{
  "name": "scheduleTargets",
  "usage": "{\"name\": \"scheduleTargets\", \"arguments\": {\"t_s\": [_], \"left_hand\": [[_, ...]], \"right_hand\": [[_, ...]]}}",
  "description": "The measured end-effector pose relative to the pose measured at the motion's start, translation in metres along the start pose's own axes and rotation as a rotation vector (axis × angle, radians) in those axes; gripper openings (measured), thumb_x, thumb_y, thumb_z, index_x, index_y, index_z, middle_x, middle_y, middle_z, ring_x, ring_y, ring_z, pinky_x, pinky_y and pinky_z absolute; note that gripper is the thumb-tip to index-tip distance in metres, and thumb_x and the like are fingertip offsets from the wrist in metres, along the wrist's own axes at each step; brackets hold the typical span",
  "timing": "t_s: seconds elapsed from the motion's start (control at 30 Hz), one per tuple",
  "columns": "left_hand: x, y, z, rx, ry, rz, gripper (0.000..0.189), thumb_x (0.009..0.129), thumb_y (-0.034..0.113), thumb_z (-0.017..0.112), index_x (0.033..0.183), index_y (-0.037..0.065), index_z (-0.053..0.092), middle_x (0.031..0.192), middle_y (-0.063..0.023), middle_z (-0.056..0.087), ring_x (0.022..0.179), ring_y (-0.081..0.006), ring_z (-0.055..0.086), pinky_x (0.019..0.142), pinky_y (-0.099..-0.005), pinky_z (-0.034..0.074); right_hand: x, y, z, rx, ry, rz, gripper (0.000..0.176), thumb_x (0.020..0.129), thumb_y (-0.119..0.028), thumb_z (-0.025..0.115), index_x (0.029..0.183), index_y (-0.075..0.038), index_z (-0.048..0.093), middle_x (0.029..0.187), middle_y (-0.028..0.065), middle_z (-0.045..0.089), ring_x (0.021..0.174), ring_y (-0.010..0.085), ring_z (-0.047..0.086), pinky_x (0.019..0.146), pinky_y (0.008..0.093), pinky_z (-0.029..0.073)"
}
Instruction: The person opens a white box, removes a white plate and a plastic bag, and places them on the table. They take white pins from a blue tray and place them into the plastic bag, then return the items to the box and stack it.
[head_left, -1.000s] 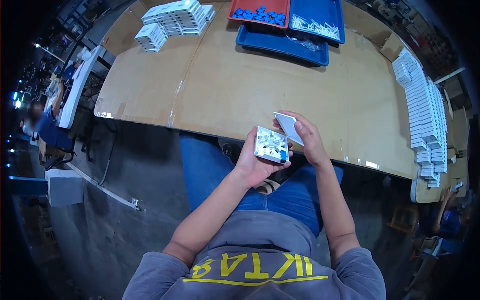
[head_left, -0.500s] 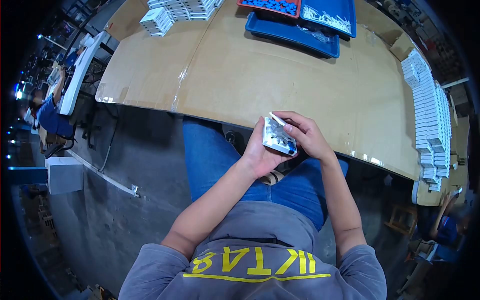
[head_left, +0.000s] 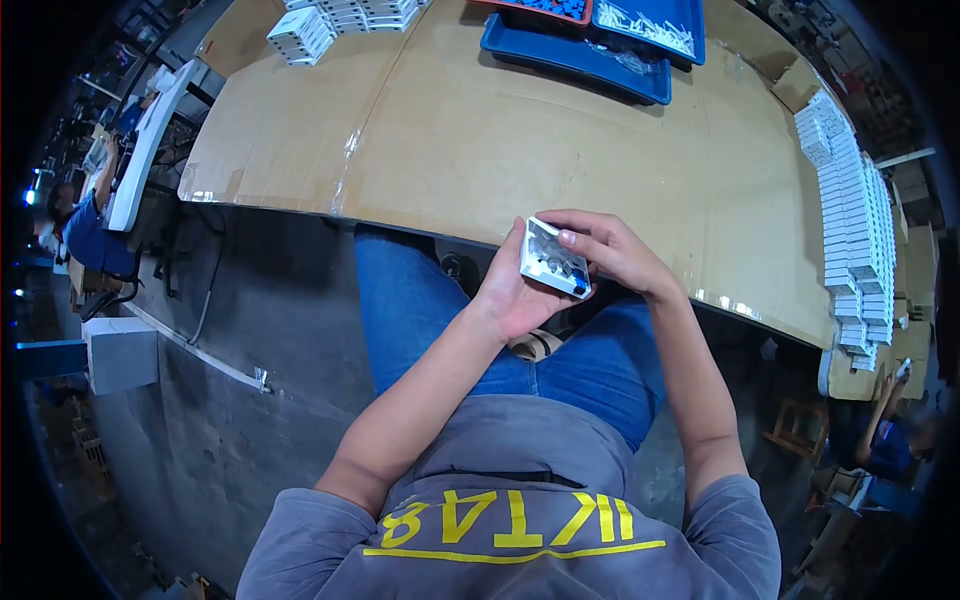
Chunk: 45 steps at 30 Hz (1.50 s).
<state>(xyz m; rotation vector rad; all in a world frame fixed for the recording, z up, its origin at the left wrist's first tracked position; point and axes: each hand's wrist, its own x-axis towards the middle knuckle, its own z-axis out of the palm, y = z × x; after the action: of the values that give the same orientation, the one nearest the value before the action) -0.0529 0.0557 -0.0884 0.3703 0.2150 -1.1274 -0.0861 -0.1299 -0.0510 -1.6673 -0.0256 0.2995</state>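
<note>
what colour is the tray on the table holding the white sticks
Blue; the tray shows best in the head view.

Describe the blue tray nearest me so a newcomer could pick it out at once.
On the cardboard-topped table, look to the far side. Pick the long blue tray nearest you, with crumpled clear plastic toward its right end. Its neighbours, the red tray and the other blue tray, hold blue and white pieces respectively.
</note>
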Motion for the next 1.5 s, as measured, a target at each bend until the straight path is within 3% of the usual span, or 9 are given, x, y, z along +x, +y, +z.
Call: {"name": "scheduleTargets", "arguments": {"t_s": [0.23, 0.33, 0.63, 0.73, 0.93, 0.97, 1.1, 1.27, 1.5], "left_hand": [[0.006, -0.004, -0.007, -0.12, -0.11, 0.003, 0.061, 0.108, 0.061, 0.04, 0.142, 0.012, 0.053, 0.137, -0.0147, 0.06, 0.122, -0.0315, 0.061, 0.103, -0.054, 0.052], [0.009, -0.004, -0.01, -0.123, -0.114, -0.005, 0.06, 0.108, 0.06, 0.041, 0.14, 0.011, 0.054, 0.134, -0.0146, 0.061, 0.121, -0.0312, 0.062, 0.102, -0.0531, 0.053], [0.016, -0.003, -0.007, -0.141, 0.02, -0.06, 0.056, 0.11, 0.055, 0.039, 0.14, 0.01, 0.054, 0.133, -0.0144, 0.061, 0.119, -0.0312, 0.061, 0.101, -0.0523, 0.052], [0.016, -0.004, -0.002, -0.133, 0.092, -0.055, 0.057, 0.11, 0.055, 0.037, 0.141, 0.009, 0.052, 0.135, -0.0149, 0.059, 0.121, -0.0315, 0.06, 0.102, -0.0531, 0.051], [0.012, -0.002, 0.005, -0.084, 0.121, -0.039, 0.06, 0.11, 0.057, 0.034, 0.145, 0.01, 0.049, 0.141, -0.0153, 0.056, 0.127, -0.0332, 0.057, 0.109, -0.056, 0.047], [0.01, -0.002, 0.006, -0.069, 0.124, -0.03, 0.061, 0.11, 0.058, 0.034, 0.145, 0.011, 0.048, 0.141, -0.0152, 0.056, 0.127, -0.0335, 0.057, 0.11, -0.0564, 0.046], [0.003, -0.004, 0.009, -0.004, 0.11, 0.006, 0.059, 0.11, 0.059, 0.035, 0.143, 0.013, 0.052, 0.138, -0.0113, 0.058, 0.126, -0.029, 0.058, 0.109, -0.0542, 0.046], [-0.002, -0.008, 0.013, 0.071, 0.115, 0.082, 0.051, 0.112, 0.055, 0.035, 0.139, 0.016, 0.055, 0.128, -0.006, 0.063, 0.118, -0.0221, 0.062, 0.1, -0.0433, 0.052], [-0.007, -0.007, 0.018, 0.137, 0.113, 0.082, 0.054, 0.112, 0.055, 0.034, 0.142, 0.016, 0.053, 0.128, -0.0062, 0.065, 0.117, -0.0224, 0.064, 0.098, -0.0406, 0.053]], "right_hand": [[0.002, -0.007, -0.007, 0.015, 0.001, 0.092, 0.043, 0.104, -0.033, 0.062, 0.139, -0.008, 0.067, 0.106, 0.0038, 0.073, 0.087, 0.0077, 0.064, 0.065, 0.0224, 0.053], [0.003, -0.005, -0.005, -0.017, 0.01, 0.064, 0.043, 0.105, -0.036, 0.063, 0.134, -0.006, 0.071, 0.107, 0.0079, 0.076, 0.091, 0.0098, 0.066, 0.078, 0.0281, 0.056], [0.01, 0.006, -0.014, -0.06, -0.021, 0.246, 0.045, 0.104, -0.043, 0.064, 0.122, -0.004, 0.077, 0.086, 0.0037, 0.076, 0.077, 0.0077, 0.062, 0.071, 0.027, 0.053], [0.009, 0.006, -0.012, -0.172, -0.043, 0.159, 0.044, 0.106, -0.041, 0.061, 0.134, -0.009, 0.072, 0.085, -0.0015, 0.07, 0.067, 0.0029, 0.054, 0.058, 0.0212, 0.046], [0.001, 0.006, -0.001, -0.146, 0.036, 0.048, 0.045, 0.105, -0.04, 0.064, 0.131, -0.004, 0.071, 0.103, 0.0091, 0.078, 0.09, 0.0117, 0.066, 0.084, 0.0297, 0.055], [-0.002, 0.006, 0.0, -0.156, 0.008, -0.003, 0.046, 0.104, -0.032, 0.066, 0.14, -0.004, 0.065, 0.129, 0.0147, 0.073, 0.113, 0.02, 0.067, 0.101, 0.0337, 0.051], [-0.02, 0.003, 0.007, -0.268, 0.017, -0.134, 0.056, 0.1, -0.025, 0.068, 0.15, -0.003, 0.053, 0.153, 0.0194, 0.055, 0.141, 0.0337, 0.053, 0.117, 0.039, 0.04], [-0.031, 0.002, 0.01, -0.391, 0.012, -0.247, 0.066, 0.098, -0.028, 0.07, 0.155, -0.005, 0.047, 0.161, 0.0178, 0.046, 0.149, 0.0349, 0.043, 0.122, 0.0406, 0.035], [-0.038, -0.005, 0.016, -0.563, 0.049, -0.35, 0.075, 0.094, -0.031, 0.075, 0.157, -0.004, 0.045, 0.161, 0.0198, 0.044, 0.148, 0.0379, 0.043, 0.121, 0.0427, 0.037]]}}
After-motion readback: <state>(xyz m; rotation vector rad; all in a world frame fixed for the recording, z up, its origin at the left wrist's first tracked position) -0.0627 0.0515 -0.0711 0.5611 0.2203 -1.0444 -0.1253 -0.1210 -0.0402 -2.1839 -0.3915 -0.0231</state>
